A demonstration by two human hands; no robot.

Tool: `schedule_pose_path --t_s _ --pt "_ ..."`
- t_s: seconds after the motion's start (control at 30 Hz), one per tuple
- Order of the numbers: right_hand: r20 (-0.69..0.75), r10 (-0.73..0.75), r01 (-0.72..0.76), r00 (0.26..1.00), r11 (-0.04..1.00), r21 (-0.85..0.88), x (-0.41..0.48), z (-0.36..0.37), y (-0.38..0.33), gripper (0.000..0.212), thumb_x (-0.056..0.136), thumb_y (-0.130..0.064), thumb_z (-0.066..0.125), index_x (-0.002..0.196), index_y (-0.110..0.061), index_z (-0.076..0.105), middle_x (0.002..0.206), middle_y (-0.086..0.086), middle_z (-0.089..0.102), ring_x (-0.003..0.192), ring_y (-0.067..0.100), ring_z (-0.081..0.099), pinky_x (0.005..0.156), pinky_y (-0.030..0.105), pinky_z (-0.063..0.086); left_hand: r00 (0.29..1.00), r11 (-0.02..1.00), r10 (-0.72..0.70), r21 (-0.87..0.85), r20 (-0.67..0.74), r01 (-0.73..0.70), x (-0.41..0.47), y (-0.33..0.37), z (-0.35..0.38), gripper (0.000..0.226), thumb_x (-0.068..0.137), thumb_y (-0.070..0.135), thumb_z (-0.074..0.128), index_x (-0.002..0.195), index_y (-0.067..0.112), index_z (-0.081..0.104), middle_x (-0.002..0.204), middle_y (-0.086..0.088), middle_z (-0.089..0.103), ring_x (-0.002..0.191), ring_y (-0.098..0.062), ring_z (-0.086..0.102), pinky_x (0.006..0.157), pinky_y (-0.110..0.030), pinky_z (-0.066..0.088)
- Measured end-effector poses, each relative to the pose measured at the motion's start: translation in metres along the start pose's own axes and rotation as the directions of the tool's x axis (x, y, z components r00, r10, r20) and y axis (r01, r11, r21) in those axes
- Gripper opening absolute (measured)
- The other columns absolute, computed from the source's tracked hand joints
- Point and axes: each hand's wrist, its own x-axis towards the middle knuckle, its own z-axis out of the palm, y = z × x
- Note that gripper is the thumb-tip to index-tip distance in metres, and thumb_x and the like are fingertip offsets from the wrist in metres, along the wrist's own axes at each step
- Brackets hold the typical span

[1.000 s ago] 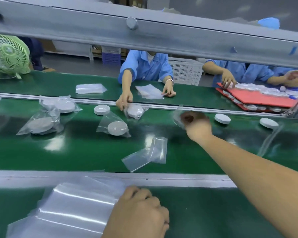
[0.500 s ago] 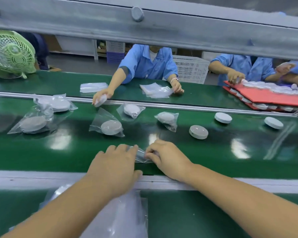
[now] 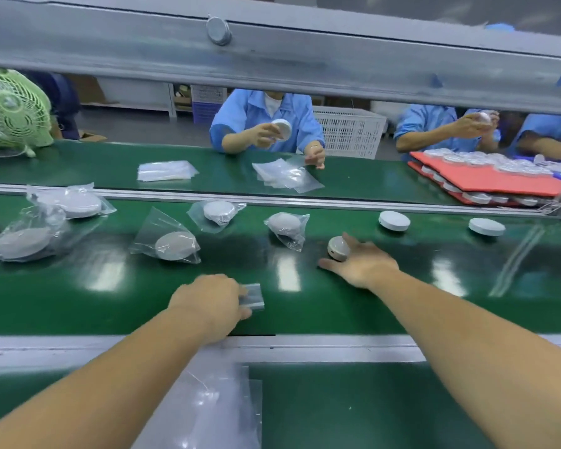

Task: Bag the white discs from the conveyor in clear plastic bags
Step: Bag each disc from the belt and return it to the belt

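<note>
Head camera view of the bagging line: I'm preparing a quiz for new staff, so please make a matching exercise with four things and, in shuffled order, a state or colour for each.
Things:
1. left hand
2. right hand
3. fan
4. basket

States or colours:
A. white, with lattice walls
B. grips a bare white disc
C. holds an empty clear bag
D. green, at the far left

Pairs: 1-C, 2-B, 3-D, 4-A.

Green fan [image 3: 12,113], white crate [image 3: 350,131], red trays [image 3: 486,181]
</note>
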Motion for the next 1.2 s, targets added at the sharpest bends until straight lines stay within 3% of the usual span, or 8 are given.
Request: schedule_pose_path --t_s 0.23,0.4,0.57,0.73,0.83,0.93,1.03,1.2 --pt "-0.173 -0.074 0.108 0.982 0.974 0.198 -0.031 -0.004 -0.015 0.050 0.079 -0.071 0.041 0.116 -0.040 0.054 0.096 -0.005 0.068 0.077 0.022 0.069 0.073 0.030 0.053 0.948 0.970 0.145 -0.149 -0.285 -0.193 -0.030 0.013 -0.027 0.011 0.101 0.044 0.052 0.097 0.036 0.059 0.094 0.015 0.066 0.089 -0.013 0.061 0.067 -0.029 0.045" --pt "-0.109 -0.334 0.327 0.936 0.717 0.616 -0.153 -0.011 0.003 0.046 0.078 -0.073 0.042 0.107 -0.044 0.062 0.093 -0.012 0.072 0.062 0.005 0.063 0.059 0.029 0.047 0.827 0.891 0.308 -0.163 -0.470 -0.425 -0.105 0.022 -0.040 0.022 0.086 0.035 0.059 0.086 0.040 0.038 0.074 0.017 0.061 0.063 -0.004 0.057 0.053 -0.032 0.049" --pt "0.040 -0.436 0.208 0.899 0.506 0.837 -0.238 -0.006 0.016 0.052 0.081 -0.073 0.047 0.117 -0.044 0.069 0.110 -0.014 0.073 0.107 0.012 0.068 0.088 0.038 0.054 0.698 0.822 0.563 0.219 -0.443 -0.525 -0.160 0.032 -0.015 0.059 0.043 0.023 0.094 0.086 0.030 0.054 0.056 0.012 0.047 0.045 -0.017 0.042 0.041 -0.027 0.031" --pt "0.017 -0.285 0.097 0.958 0.382 0.919 -0.253 -0.021 0.014 0.049 0.080 -0.065 0.048 0.105 -0.033 0.076 0.099 -0.001 0.080 0.095 0.008 0.073 0.077 0.021 0.054 0.866 0.854 0.435 -0.190 -0.248 -0.483 -0.198 0.035 0.011 0.058 0.074 0.088 0.046 0.118 0.050 0.048 0.095 0.017 0.066 0.089 -0.005 0.062 0.075 -0.028 0.050" --pt "-0.040 -0.233 0.129 0.972 0.383 0.915 -0.259 -0.025 0.018 0.053 0.090 -0.068 0.034 0.104 -0.040 0.076 0.093 0.005 0.080 0.094 0.020 0.075 0.074 0.033 0.050 0.885 0.856 0.414 -0.240 -0.214 -0.458 -0.207 0.035 0.023 0.074 0.084 0.089 0.010 0.099 0.037 0.060 0.090 0.016 0.063 0.090 0.000 0.050 0.084 -0.030 0.048" --pt "-0.024 -0.258 0.118 0.966 0.356 0.927 -0.269 -0.023 0.024 0.066 0.090 -0.069 0.040 0.106 -0.017 0.077 0.090 0.009 0.080 0.072 0.020 0.071 0.064 0.032 0.048 0.906 0.872 0.402 -0.247 -0.130 -0.422 -0.207 0.038 0.024 0.058 0.098 0.072 0.020 0.112 0.039 0.067 0.114 0.022 0.064 0.108 0.002 0.046 0.097 -0.027 0.043" --pt "-0.103 -0.286 0.231 0.953 0.464 0.855 -0.288 -0.016 0.034 0.050 0.082 -0.077 0.044 0.096 -0.040 0.075 0.081 -0.010 0.075 0.063 0.008 0.059 0.063 0.022 0.046 0.887 0.870 0.451 -0.176 -0.094 -0.461 -0.205 0.042 0.032 0.043 0.101 0.064 0.034 0.134 0.050 0.057 0.131 0.023 0.055 0.121 0.002 0.039 0.099 -0.020 0.039" --pt "-0.423 -0.630 0.759 0.651 0.527 0.383 -0.315 -0.003 0.053 0.031 0.094 -0.046 0.062 0.125 -0.045 0.067 0.116 -0.019 0.064 0.106 0.006 0.065 0.087 0.014 0.048 0.906 0.877 0.363 -0.248 -0.219 -0.412 -0.208 0.029 0.039 0.037 0.092 0.068 0.037 0.116 0.054 0.062 0.114 0.032 0.058 0.108 0.009 0.044 0.086 -0.017 0.046"
